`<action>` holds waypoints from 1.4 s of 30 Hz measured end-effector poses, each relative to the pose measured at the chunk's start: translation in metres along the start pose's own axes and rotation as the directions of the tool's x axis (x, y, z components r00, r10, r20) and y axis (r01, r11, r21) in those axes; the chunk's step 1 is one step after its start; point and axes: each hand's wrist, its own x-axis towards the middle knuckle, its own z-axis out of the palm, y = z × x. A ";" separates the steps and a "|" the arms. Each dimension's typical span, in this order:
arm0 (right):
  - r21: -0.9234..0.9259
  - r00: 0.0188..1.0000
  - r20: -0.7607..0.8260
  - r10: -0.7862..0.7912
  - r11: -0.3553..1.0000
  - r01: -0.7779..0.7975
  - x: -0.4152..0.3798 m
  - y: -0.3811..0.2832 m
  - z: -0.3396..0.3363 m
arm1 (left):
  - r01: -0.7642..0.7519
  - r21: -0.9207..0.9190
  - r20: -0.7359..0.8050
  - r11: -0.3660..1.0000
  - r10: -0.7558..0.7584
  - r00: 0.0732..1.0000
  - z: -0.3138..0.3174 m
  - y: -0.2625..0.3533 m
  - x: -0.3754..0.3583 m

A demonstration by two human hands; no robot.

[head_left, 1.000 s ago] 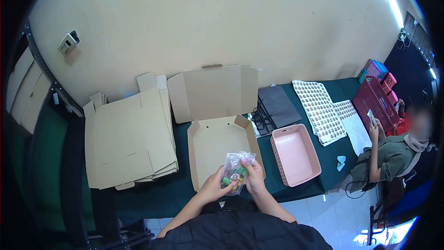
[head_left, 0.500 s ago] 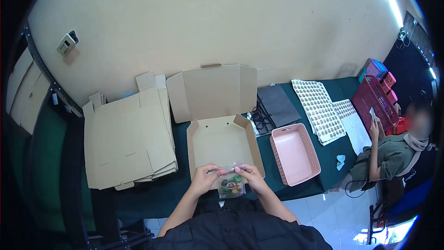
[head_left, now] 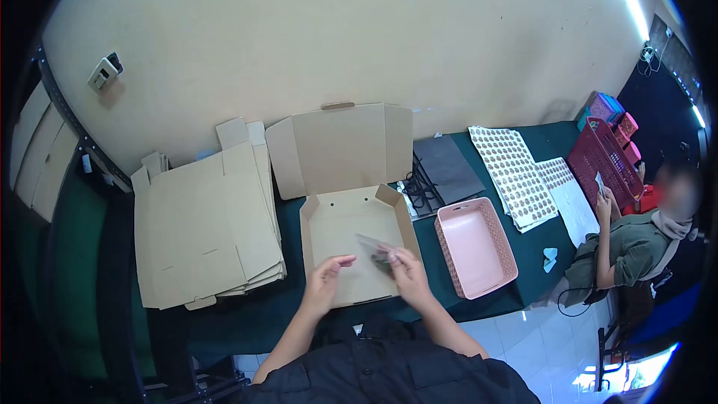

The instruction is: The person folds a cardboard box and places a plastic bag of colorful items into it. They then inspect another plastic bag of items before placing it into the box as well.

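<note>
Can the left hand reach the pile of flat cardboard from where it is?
Probably yes. The left hand is open over the open box, and the flat cardboard stack lies just to its left with nothing between.

Just one view was used, shot from a head-worn camera aimed forward and steeply down. The green table (head_left: 479,314) was seen from close above, heavily fisheyed, with the wall (head_left: 359,30) taken in behind.

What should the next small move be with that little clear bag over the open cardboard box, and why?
Probably lower the clear bag flat onto the floor of the open box and let go. The right hand holds it just above the box's bare bottom, while the left hand is open and off the bag, so only the right hand needs to release.
</note>
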 end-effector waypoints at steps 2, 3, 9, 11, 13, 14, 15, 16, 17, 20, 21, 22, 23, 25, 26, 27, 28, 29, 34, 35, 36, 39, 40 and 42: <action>-0.027 0.996 -0.010 -0.090 0.996 0.090 -0.004 -0.004 0.020 | -0.056 0.030 -0.018 0.998 0.056 0.998 0.020 0.002 0.000; -0.056 0.983 -0.017 -0.183 0.982 0.182 -0.005 -0.006 0.027 | -0.114 0.061 -0.035 0.992 0.116 0.993 0.027 0.002 0.000; -0.081 0.996 -0.033 -0.078 0.994 0.075 -0.003 0.005 0.028 | -0.029 0.019 -0.086 0.999 0.031 0.996 0.035 0.003 -0.006; -0.121 0.993 -0.100 -0.060 0.991 0.048 0.002 0.003 0.027 | -0.071 0.175 -0.083 0.982 0.086 0.993 0.041 0.005 -0.007; -0.013 0.943 -0.332 0.007 1.000 -0.013 0.006 -0.003 0.029 | 0.031 -0.046 -0.195 0.998 -0.039 0.980 0.047 0.002 -0.011; 0.033 0.935 -0.354 0.035 0.999 -0.025 0.008 -0.001 0.031 | 0.118 -0.082 -0.239 0.990 -0.135 0.962 0.047 0.004 -0.012; 0.032 0.933 -0.358 0.036 0.999 -0.026 0.008 0.005 0.027 | 0.119 -0.083 -0.235 0.989 -0.136 0.963 0.045 0.001 -0.012; 0.274 0.975 -0.134 0.177 0.952 -0.135 0.007 0.014 0.022 | 0.117 -0.047 -0.246 0.992 -0.125 0.961 0.042 -0.003 -0.011; 0.470 0.959 0.121 0.254 0.837 -0.281 0.006 0.015 0.019 | 0.116 -0.011 -0.258 0.993 -0.115 0.959 0.041 -0.008 -0.010; 0.473 0.959 0.103 0.264 0.835 -0.281 0.006 0.011 0.021 | 0.004 0.127 -0.275 0.992 0.032 0.961 0.036 -0.018 -0.009; 0.471 0.953 0.097 0.288 0.830 -0.299 0.006 0.011 0.022 | 0.006 0.131 -0.270 0.991 0.030 0.962 0.036 -0.021 -0.009; 0.474 0.952 0.093 0.292 0.828 -0.300 0.006 0.013 0.022 | 0.030 0.069 -0.306 0.997 -0.007 0.952 0.037 -0.024 -0.009; 0.471 0.941 0.108 0.322 0.817 -0.333 0.008 0.015 0.021 | 0.051 0.004 -0.341 0.999 -0.047 0.939 0.038 -0.024 -0.009; 0.467 0.929 0.124 0.349 0.805 -0.365 0.011 0.022 0.019 | 0.103 -0.057 -0.335 0.993 -0.116 0.935 0.037 -0.020 -0.009; 0.453 0.920 0.163 0.357 0.801 -0.391 0.012 0.025 0.016 | 0.153 -0.117 -0.331 0.981 -0.184 0.925 0.035 -0.018 -0.009; 0.437 0.908 0.204 0.365 0.796 -0.419 0.012 0.026 0.014 | 0.157 -0.117 -0.334 0.981 -0.188 0.924 0.033 -0.018 -0.009; 0.439 0.905 0.215 0.367 0.792 -0.425 0.011 0.026 0.013 | 0.155 -0.113 -0.296 0.981 -0.183 0.938 0.031 -0.018 -0.009; 0.438 0.904 0.221 0.367 0.790 -0.428 0.011 0.025 0.011 | 0.153 -0.109 -0.259 0.982 -0.176 0.950 0.028 -0.018 -0.009; 0.472 0.832 0.321 0.452 0.685 -0.554 0.015 0.024 0.004 | 0.155 -0.203 -0.104 0.967 -0.179 0.978 0.017 -0.021 -0.007; 0.471 0.831 0.322 0.453 0.685 -0.556 0.015 0.026 0.004 | 0.175 -0.259 -0.032 0.950 -0.189 0.981 0.016 -0.024 -0.007; 0.572 0.831 0.320 0.455 0.607 -0.552 0.016 0.031 0.005 | 0.176 -0.261 -0.033 0.949 -0.191 0.981 0.017 -0.027 -0.008; 0.731 0.825 0.337 0.453 0.427 -0.533 0.020 0.045 0.003 | 0.310 -0.659 0.088 0.685 -0.340 0.936 0.023 -0.031 -0.013; 0.791 0.822 0.351 0.449 0.327 -0.517 0.022 0.050 0.002 | 0.365 -0.488 0.146 0.793 -0.338 0.930 0.025 -0.034 -0.015; 0.822 0.820 0.326 0.470 0.288 -0.491 0.024 0.056 0.004 | 0.457 -0.300 0.235 0.837 -0.400 0.886 0.032 -0.038 -0.018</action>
